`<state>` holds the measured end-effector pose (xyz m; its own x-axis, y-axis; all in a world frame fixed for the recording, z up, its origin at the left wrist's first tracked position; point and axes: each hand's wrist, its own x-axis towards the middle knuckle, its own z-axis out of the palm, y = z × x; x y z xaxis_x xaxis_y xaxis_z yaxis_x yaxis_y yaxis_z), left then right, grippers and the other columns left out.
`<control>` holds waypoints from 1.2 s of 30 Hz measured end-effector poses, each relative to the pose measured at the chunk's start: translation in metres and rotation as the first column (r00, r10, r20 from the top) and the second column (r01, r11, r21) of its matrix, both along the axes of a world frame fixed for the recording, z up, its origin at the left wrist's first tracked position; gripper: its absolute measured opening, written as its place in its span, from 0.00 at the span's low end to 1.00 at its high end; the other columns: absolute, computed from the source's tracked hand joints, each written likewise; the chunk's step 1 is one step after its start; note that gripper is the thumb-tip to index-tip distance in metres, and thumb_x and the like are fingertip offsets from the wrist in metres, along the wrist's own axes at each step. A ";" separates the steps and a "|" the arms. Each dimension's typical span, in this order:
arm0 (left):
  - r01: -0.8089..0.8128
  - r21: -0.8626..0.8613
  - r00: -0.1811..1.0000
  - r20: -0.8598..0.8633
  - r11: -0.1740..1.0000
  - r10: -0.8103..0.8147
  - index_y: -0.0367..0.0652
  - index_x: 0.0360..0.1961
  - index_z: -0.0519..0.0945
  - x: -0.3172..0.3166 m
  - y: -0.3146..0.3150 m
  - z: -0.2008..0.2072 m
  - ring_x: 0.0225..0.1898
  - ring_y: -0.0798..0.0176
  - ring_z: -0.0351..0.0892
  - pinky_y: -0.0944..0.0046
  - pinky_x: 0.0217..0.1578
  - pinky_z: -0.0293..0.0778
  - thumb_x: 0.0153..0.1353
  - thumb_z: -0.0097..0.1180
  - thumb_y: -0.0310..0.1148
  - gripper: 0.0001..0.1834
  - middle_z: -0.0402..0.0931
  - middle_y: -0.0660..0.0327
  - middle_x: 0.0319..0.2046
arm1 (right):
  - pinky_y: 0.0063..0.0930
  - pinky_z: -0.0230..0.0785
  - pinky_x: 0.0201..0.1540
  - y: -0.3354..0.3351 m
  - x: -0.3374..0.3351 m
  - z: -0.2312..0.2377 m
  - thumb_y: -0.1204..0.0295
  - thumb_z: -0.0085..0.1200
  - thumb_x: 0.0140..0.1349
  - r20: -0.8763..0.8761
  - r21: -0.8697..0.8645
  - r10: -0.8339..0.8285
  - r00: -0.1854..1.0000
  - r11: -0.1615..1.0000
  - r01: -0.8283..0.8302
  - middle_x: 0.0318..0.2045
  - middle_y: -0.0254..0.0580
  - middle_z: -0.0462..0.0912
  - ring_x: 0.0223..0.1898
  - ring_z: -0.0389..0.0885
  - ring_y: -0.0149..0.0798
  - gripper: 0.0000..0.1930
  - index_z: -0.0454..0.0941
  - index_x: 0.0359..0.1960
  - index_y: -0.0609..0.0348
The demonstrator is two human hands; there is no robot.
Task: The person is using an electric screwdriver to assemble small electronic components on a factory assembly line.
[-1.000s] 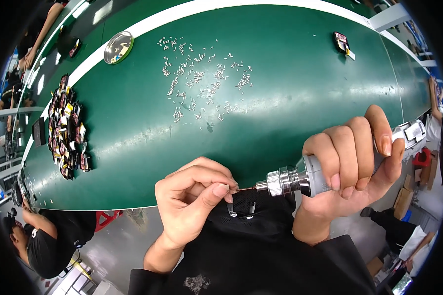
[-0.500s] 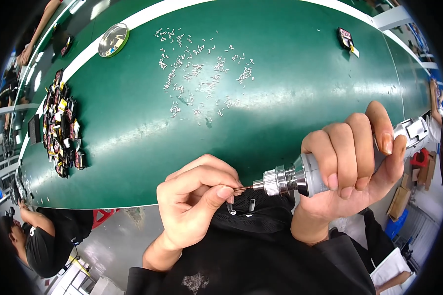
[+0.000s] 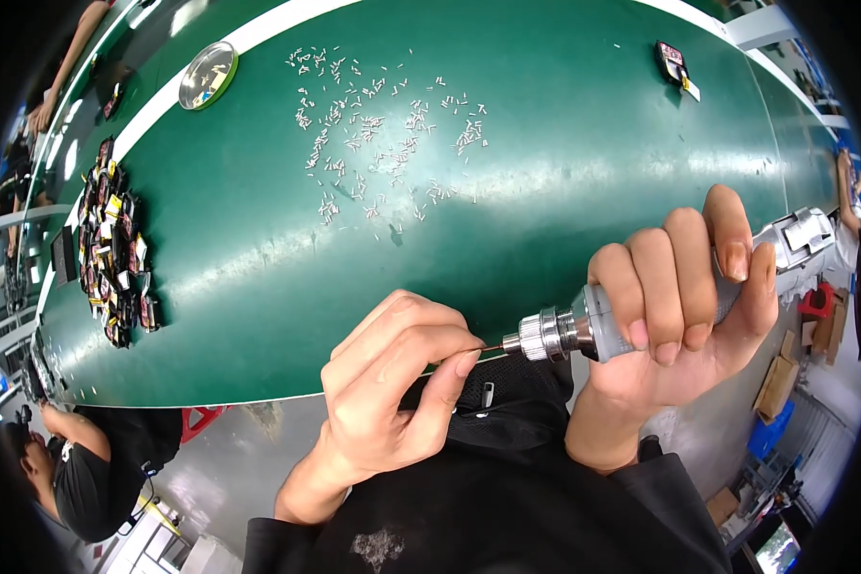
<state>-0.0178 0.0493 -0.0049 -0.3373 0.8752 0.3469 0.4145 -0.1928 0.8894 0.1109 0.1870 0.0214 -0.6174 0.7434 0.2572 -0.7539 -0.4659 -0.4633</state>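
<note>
Right hand [image 3: 684,306]: wrapped around the grey barrel of a silver hand tool [image 3: 584,330]; four fingers curl over the top and the thumb closes from the far side, so this grip is fully closed on the tool.
Hand tool: lies nearly level, its knurled metal chuck [image 3: 542,335] sticking out of the grip toward the left hand, just above the near edge of the desk.
Tool tip: a thin dark bit [image 3: 491,349] runs from the chuck straight into the left hand's pinch.
Left hand [image 3: 392,383]: thumb and forefinger pressed together in a narrow pinch right at the end of the bit; whatever small piece sits between them is too small to make out.
Desk [image 3: 545,191]: glossy green top with a white border on its far side, stretching away above both grips.
Pins [image 3: 373,143]: a loose scatter of tiny silver pieces well beyond the two grips, toward the far side of the desk.
Dish [image 3: 208,75]: round, shiny, green-rimmed, far beyond the left grip near the white border.
Dark parts [image 3: 115,249]: a heap of small black and coloured pieces well out to the left of the left grip.
Small dark item [image 3: 673,62]: far beyond the right grip, near the far edge.
Dark garment [image 3: 507,497]: directly beneath both grips.
</note>
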 end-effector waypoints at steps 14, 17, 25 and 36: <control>-0.628 -0.050 0.719 -0.419 0.777 0.554 0.33 0.40 0.79 -0.198 -0.010 0.037 0.30 0.70 0.76 0.71 0.32 0.71 0.62 0.50 0.22 0.08 0.79 0.59 0.29 | 0.22 0.59 0.22 -0.010 -0.003 -0.027 0.65 0.43 0.69 0.075 -0.204 -0.114 0.991 0.971 0.127 0.12 0.28 0.61 0.11 0.60 0.25 0.10 0.59 0.31 0.53; -0.718 -0.008 0.530 -0.654 0.696 0.540 0.34 0.47 0.75 -0.300 -0.001 0.046 0.34 0.59 0.80 0.62 0.38 0.74 0.59 0.53 0.25 0.14 0.80 0.54 0.32 | 0.23 0.60 0.21 -0.019 -0.001 -0.035 0.65 0.45 0.69 0.073 -0.252 -0.088 0.993 0.962 0.104 0.12 0.28 0.62 0.11 0.60 0.24 0.11 0.59 0.31 0.53; -0.930 -0.240 0.341 -0.845 0.278 0.411 0.34 0.43 0.76 -0.425 0.034 0.015 0.45 0.41 0.77 0.49 0.47 0.72 0.50 0.59 0.49 0.28 0.77 0.40 0.40 | 0.23 0.59 0.20 -0.019 0.001 -0.038 0.65 0.43 0.70 0.039 -0.301 -0.016 0.999 0.953 0.027 0.12 0.29 0.59 0.11 0.59 0.26 0.10 0.60 0.32 0.54; -0.648 -0.081 0.582 -0.695 0.758 0.423 0.33 0.48 0.75 -0.354 0.029 0.021 0.40 0.60 0.80 0.65 0.42 0.74 0.51 0.60 0.23 0.20 0.80 0.52 0.39 | 0.24 0.60 0.21 -0.014 0.003 -0.041 0.64 0.41 0.70 0.012 -0.296 -0.002 1.000 0.955 0.005 0.13 0.30 0.60 0.11 0.59 0.26 0.10 0.59 0.32 0.54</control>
